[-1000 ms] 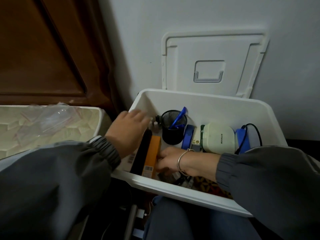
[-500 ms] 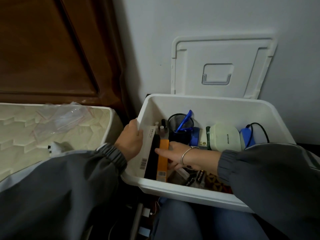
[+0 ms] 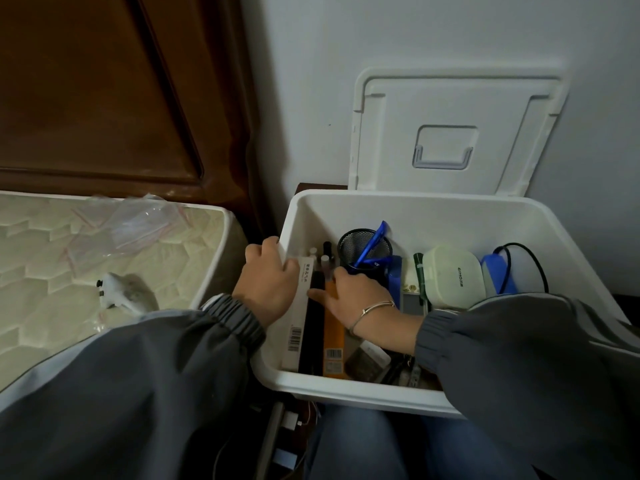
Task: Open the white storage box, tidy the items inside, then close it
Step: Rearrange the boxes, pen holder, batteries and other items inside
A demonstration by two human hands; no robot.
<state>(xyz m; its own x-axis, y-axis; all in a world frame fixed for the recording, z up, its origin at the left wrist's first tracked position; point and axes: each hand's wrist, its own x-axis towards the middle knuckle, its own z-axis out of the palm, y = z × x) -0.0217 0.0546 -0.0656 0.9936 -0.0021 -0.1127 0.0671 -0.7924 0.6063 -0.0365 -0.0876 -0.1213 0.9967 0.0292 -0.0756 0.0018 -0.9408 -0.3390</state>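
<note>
box: the white storage box (image 3: 467, 220) sits open right in front of the person's knees, next to the mattress (image 3: 41, 271)
lid: the lid (image 3: 457, 133) is off and leaning upright against the wall just behind the box, same as a second ago
left hand: the left hand (image 3: 268, 282) is at the box's left wall, fingers curled over the top end of a white pack (image 3: 299, 313). A second ago it was spread out over that corner with nothing in it
right hand: the right hand (image 3: 349, 292) lies palm down with fairly straight fingers on the orange pack (image 3: 334, 337), not gripping anything, and the thumb touches the black pack (image 3: 313, 327). It's further into the box than a second ago, up near the pen cup (image 3: 363, 247)
packs: white, black and orange stand on edge side by side along the left wall, white one against the wall. They look tighter together than a second ago
rest of the box: mesh pen cup with a blue pen (image 3: 372, 242), a pale green case (image 3: 453, 277) and a black cable (image 3: 530, 261) at the right end, all sat where they were
front right: small bits under the right sleeve, can't make them out
mattress: some clear plastic bags (image 3: 131, 220) lying on it
</note>
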